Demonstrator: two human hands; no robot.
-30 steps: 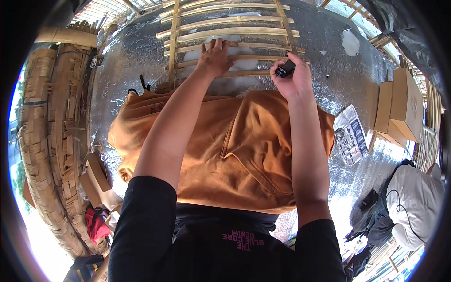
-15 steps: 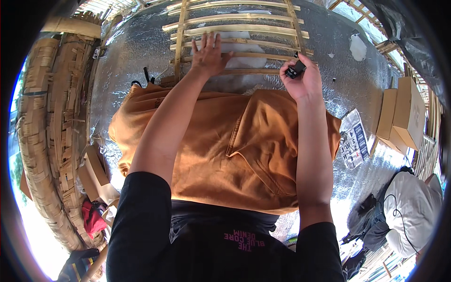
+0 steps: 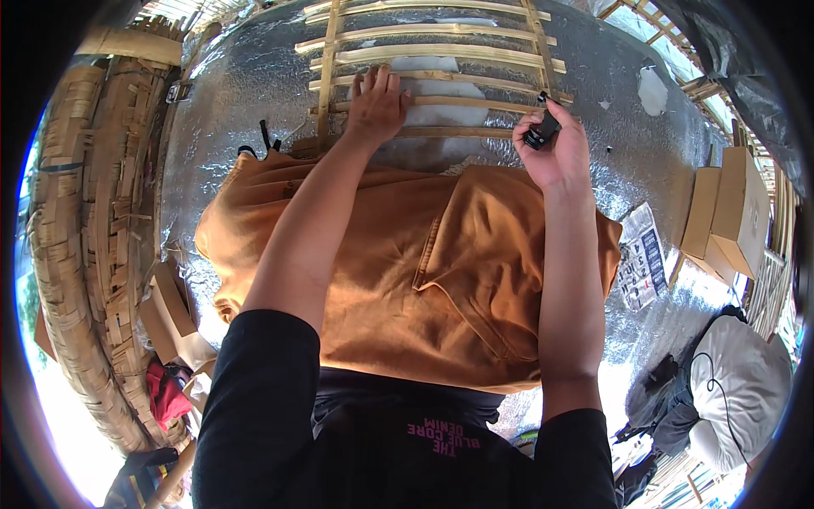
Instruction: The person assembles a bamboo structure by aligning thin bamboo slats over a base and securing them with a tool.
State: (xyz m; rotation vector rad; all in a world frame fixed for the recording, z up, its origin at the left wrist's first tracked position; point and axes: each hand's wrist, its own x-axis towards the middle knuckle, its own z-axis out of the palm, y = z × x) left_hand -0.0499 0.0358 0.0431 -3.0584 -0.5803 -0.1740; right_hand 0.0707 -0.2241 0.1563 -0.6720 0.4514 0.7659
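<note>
Left hand (image 3: 378, 109): fingers drawn in from spread, laid on wooden rack (image 3: 432, 52) toward its near-left corner; steadying likely, firm hold can't be told. Black device (image 3: 541, 131) still gripped in right hand (image 3: 563, 153), at near-right corner.

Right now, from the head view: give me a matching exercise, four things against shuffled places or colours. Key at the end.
Things:
1. Black device
2. Garment
3. Slatted frame
4. Printed sheet

Places and colours:
A. Pale wood, partly hidden by the left hand
B. On the silvery surface, at the picture's right
C. Held in the right hand
D. Orange-brown, spread out below the forearms

Right pairs: 1-C, 2-D, 3-A, 4-B
</note>
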